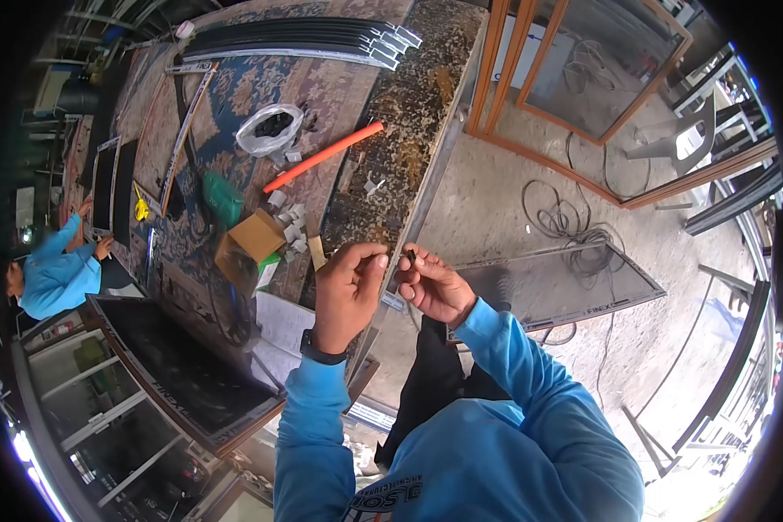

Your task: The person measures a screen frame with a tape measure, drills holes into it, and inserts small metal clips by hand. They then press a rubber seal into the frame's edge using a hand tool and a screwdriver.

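Observation:
My left hand (348, 291), with a dark band on its wrist, is closed in a pinch near the table's front edge; whatever lies between its fingertips is too small to make out. Just to its right, my right hand (439, 289) pinches a small dark piece (410, 257) between thumb and fingers. The two hands are close together but apart. Beyond them on the worn table edge (409, 130) lies a small whitish fitting (373, 184). An open cardboard box (257, 233) and several small grey-white blocks (293, 228) sit left of my hands.
On the carpeted table are an orange-red tube (322, 157), a plastic bag of black pieces (271, 129), a green tool (223, 198) and stacked dark profiles (287, 39). A mesh screen (574, 283) and coiled cable (574, 230) are at right. A co-worker (61, 274) works at far left.

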`<state>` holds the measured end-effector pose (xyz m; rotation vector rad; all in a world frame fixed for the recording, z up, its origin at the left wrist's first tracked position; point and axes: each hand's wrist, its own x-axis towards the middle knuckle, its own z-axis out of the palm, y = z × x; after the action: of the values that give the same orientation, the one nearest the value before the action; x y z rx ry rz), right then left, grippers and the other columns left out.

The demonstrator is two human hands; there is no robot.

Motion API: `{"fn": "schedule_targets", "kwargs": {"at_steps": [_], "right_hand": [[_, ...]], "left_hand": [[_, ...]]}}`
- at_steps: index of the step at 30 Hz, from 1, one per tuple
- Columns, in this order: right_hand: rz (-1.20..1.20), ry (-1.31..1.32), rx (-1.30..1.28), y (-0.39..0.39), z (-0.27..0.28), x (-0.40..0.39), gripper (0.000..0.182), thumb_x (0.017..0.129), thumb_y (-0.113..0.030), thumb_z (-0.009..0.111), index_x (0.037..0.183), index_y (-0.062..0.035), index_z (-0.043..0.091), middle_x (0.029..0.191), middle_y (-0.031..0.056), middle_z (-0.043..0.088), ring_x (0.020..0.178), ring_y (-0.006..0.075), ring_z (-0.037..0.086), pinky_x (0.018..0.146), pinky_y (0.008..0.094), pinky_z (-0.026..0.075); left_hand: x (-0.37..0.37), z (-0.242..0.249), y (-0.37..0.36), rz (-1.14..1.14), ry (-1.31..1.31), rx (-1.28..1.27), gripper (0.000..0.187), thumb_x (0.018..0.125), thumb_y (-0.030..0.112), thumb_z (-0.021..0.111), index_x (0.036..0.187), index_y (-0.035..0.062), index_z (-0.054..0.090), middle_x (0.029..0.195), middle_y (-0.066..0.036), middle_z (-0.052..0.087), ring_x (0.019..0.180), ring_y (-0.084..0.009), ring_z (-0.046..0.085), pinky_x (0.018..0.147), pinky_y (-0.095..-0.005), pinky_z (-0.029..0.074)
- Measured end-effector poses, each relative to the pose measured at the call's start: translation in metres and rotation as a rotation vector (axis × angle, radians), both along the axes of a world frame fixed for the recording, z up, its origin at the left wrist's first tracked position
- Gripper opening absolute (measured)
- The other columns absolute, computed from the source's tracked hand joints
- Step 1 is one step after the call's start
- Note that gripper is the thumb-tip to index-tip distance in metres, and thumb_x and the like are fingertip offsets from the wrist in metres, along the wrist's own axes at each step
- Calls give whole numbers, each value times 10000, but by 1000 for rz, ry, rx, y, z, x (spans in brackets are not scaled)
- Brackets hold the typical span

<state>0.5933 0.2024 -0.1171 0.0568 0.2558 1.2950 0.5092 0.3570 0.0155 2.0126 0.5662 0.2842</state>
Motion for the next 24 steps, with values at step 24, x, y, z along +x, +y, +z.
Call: {"fn": "schedule_targets", "kwargs": {"at_steps": [24], "right_hand": [[34,-324,-218,-14,-26,10,247,1031,-44,693,1277,-61,714,1130,52,744,1034,170,752,987,345,651]], "left_hand": [[-91,-182,110,398,322,253,413,950,254,813,1235,34,611,1015,-144,759,927,-290,749,808,-422,589]]}}
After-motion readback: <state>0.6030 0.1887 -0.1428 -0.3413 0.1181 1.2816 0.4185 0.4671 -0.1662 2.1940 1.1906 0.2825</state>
